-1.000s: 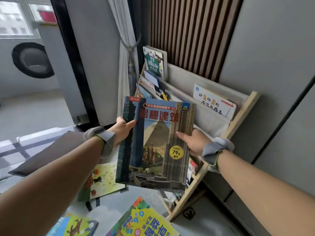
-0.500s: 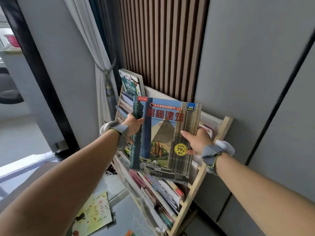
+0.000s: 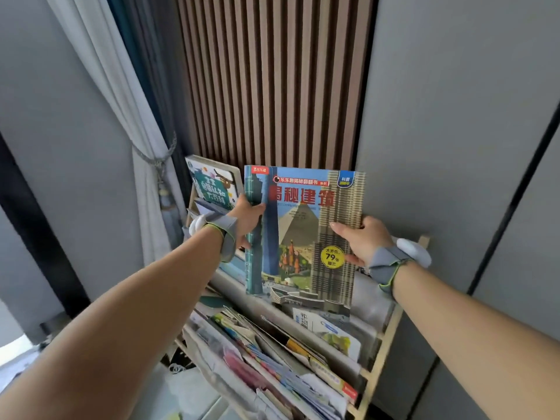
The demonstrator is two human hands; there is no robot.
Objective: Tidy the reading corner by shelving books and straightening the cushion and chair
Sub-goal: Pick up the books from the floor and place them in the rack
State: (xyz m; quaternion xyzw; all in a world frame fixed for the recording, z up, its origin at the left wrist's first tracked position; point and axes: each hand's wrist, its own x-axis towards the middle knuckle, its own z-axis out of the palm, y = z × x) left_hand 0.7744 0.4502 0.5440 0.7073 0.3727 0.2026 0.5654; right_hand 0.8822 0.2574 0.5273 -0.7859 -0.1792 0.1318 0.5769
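A large picture book (image 3: 303, 234) with a pyramid and skyscrapers on its cover is held upright over the top pocket of the wooden sling book rack (image 3: 383, 341). My left hand (image 3: 247, 221) grips its left edge, and my right hand (image 3: 360, 237) grips its right edge. The book's lower edge sits at the rack's top fabric pocket. A green-covered book (image 3: 212, 184) stands in the same top tier to the left. Lower tiers hold several thin books (image 3: 272, 359).
The rack leans against a brown slatted wall panel (image 3: 272, 86) and a grey wall (image 3: 454, 116). A white curtain (image 3: 121, 116) tied back with a cord hangs to the left. A strip of floor (image 3: 188, 392) shows below the rack.
The book has been raised and carried toward the rack's top tier with both hands on it. My view has swung up and closer, so the floor books have left the frame.
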